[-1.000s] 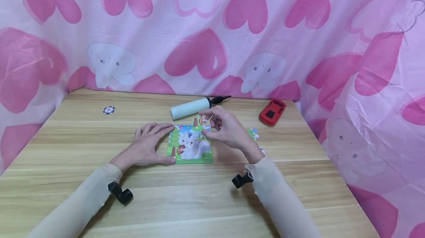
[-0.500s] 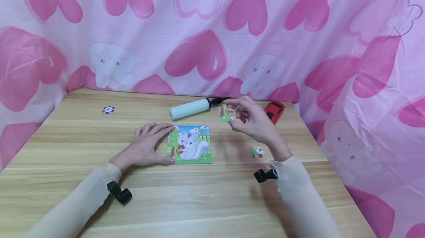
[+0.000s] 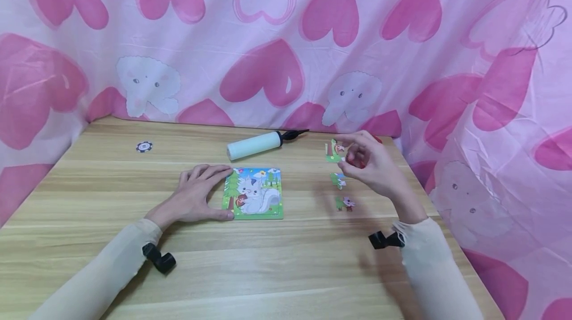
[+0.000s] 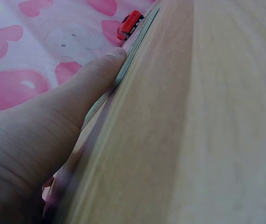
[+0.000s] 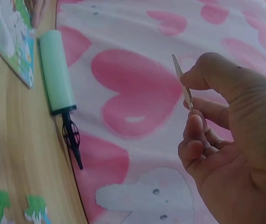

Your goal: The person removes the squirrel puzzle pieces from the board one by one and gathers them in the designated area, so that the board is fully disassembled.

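Right hand [image 3: 373,166] now pinches a piece [image 3: 332,151] in the air well right of the puzzle [image 3: 254,193], near the far bench [image 3: 286,260] edge; a second ago it was just over the puzzle's top right corner. Piece looks lifted away, not seated. Left hand [image 3: 198,198] unchanged: fingers spread flat, bracing the puzzle's left edge; two pieces [image 3: 341,192] lie right of the puzzle.
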Demonstrator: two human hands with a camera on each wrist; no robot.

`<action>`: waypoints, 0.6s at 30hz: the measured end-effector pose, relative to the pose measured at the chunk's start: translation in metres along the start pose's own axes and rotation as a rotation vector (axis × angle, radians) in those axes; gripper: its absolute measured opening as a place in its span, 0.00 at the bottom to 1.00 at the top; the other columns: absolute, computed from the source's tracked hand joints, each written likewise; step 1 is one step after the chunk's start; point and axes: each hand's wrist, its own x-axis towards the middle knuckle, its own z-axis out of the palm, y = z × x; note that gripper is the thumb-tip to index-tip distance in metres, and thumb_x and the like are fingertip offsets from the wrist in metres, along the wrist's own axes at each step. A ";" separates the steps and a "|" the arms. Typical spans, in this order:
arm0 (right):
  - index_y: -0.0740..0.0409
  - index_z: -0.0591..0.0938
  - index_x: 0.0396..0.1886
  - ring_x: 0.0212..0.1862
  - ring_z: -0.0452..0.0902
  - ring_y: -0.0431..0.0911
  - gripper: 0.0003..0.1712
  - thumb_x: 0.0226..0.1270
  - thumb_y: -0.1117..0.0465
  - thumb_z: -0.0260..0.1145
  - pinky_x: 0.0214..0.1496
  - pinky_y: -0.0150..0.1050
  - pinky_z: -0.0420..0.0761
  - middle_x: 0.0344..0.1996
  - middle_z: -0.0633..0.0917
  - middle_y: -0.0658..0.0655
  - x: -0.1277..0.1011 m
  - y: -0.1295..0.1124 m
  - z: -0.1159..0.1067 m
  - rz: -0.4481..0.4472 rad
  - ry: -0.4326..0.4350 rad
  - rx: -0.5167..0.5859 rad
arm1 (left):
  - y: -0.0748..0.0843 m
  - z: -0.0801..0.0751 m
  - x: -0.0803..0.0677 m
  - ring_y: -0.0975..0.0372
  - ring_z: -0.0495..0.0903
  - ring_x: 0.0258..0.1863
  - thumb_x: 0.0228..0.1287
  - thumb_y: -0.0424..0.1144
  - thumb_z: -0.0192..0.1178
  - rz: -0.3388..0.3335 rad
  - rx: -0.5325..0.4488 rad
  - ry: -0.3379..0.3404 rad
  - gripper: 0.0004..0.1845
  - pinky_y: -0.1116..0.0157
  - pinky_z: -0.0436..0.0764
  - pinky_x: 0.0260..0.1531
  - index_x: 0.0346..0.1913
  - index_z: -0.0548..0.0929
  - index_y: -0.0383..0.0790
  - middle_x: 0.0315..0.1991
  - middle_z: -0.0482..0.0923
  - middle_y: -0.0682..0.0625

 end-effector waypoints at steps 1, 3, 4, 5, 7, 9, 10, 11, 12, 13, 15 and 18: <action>0.56 0.85 0.72 0.37 0.75 0.50 0.33 0.69 0.74 0.77 0.34 0.31 0.73 0.43 0.77 0.60 -0.002 0.001 -0.002 -0.003 0.002 -0.002 | 0.000 0.000 0.000 0.41 0.56 0.82 0.49 0.82 0.75 0.001 -0.001 0.000 0.68 0.36 0.58 0.68 0.88 0.66 0.51 0.88 0.61 0.48; 0.58 0.85 0.72 0.38 0.74 0.51 0.32 0.68 0.75 0.77 0.35 0.32 0.73 0.42 0.77 0.60 -0.008 0.002 -0.005 -0.011 0.003 -0.007 | 0.000 0.000 0.000 0.42 0.56 0.82 0.49 0.82 0.75 0.002 -0.002 0.001 0.67 0.36 0.58 0.68 0.88 0.66 0.51 0.88 0.61 0.48; 0.59 0.85 0.71 0.38 0.74 0.52 0.32 0.68 0.75 0.77 0.35 0.33 0.73 0.41 0.77 0.60 -0.010 0.004 -0.006 -0.016 0.004 -0.007 | 0.000 0.000 0.000 0.42 0.56 0.82 0.49 0.82 0.75 0.002 -0.001 0.001 0.67 0.36 0.58 0.68 0.88 0.66 0.51 0.88 0.61 0.48; 0.60 0.85 0.70 0.38 0.74 0.52 0.32 0.67 0.76 0.77 0.35 0.33 0.73 0.41 0.77 0.60 -0.013 0.005 -0.007 -0.022 0.007 -0.002 | 0.000 0.000 0.000 0.41 0.56 0.82 0.49 0.82 0.75 0.003 -0.003 0.001 0.67 0.36 0.58 0.68 0.88 0.66 0.51 0.88 0.61 0.48; 0.62 0.85 0.69 0.39 0.74 0.52 0.31 0.67 0.76 0.76 0.35 0.33 0.73 0.41 0.77 0.60 -0.019 0.008 -0.008 -0.022 0.008 0.002 | 0.000 -0.001 0.000 0.41 0.56 0.82 0.49 0.82 0.75 0.004 -0.004 0.002 0.67 0.35 0.57 0.68 0.88 0.66 0.51 0.88 0.61 0.48; 0.62 0.85 0.69 0.39 0.75 0.52 0.30 0.67 0.76 0.76 0.35 0.33 0.73 0.41 0.77 0.60 -0.024 0.012 -0.008 -0.009 0.005 0.008 | 0.000 -0.001 0.000 0.40 0.55 0.82 0.49 0.82 0.76 0.003 -0.004 0.001 0.67 0.35 0.57 0.68 0.88 0.66 0.51 0.88 0.61 0.48; 0.62 0.85 0.69 0.39 0.75 0.52 0.30 0.68 0.76 0.76 0.35 0.33 0.74 0.42 0.77 0.61 -0.027 0.013 -0.009 0.000 0.003 0.011 | 0.000 -0.001 0.000 0.40 0.55 0.82 0.49 0.82 0.75 0.002 -0.003 0.000 0.67 0.35 0.57 0.69 0.88 0.66 0.51 0.88 0.61 0.48; 0.61 0.85 0.70 0.39 0.75 0.52 0.30 0.68 0.75 0.76 0.35 0.32 0.74 0.42 0.78 0.61 -0.029 0.015 -0.009 0.010 0.000 0.009 | 0.000 -0.002 0.000 0.40 0.55 0.82 0.49 0.82 0.76 0.002 -0.003 0.000 0.67 0.35 0.57 0.69 0.88 0.66 0.51 0.88 0.61 0.48; 0.61 0.85 0.70 0.39 0.74 0.52 0.30 0.68 0.75 0.76 0.35 0.33 0.74 0.42 0.78 0.62 -0.032 0.016 -0.010 0.020 -0.004 0.004 | 0.000 -0.001 0.000 0.40 0.55 0.82 0.49 0.82 0.75 0.002 -0.001 0.000 0.67 0.35 0.57 0.69 0.88 0.66 0.51 0.88 0.61 0.49; 0.61 0.85 0.70 0.39 0.74 0.52 0.30 0.69 0.74 0.76 0.35 0.32 0.74 0.43 0.78 0.62 -0.034 0.017 -0.010 0.029 -0.007 -0.001 | 0.001 -0.001 0.000 0.41 0.55 0.82 0.49 0.82 0.75 0.001 0.000 -0.001 0.67 0.35 0.57 0.69 0.88 0.66 0.51 0.88 0.61 0.49; 0.60 0.84 0.71 0.39 0.75 0.54 0.31 0.69 0.74 0.76 0.36 0.32 0.75 0.44 0.78 0.62 -0.039 0.020 -0.011 0.041 -0.013 -0.010 | 0.001 -0.001 0.001 0.41 0.55 0.82 0.49 0.82 0.75 0.001 0.002 -0.002 0.67 0.35 0.57 0.69 0.88 0.66 0.51 0.88 0.61 0.49; 0.60 0.85 0.70 0.39 0.75 0.53 0.30 0.69 0.73 0.77 0.36 0.32 0.75 0.43 0.79 0.60 -0.046 0.021 -0.012 0.053 -0.023 -0.040 | 0.000 0.000 0.001 0.40 0.55 0.82 0.49 0.82 0.75 0.000 0.001 -0.001 0.68 0.35 0.57 0.69 0.88 0.66 0.51 0.88 0.61 0.49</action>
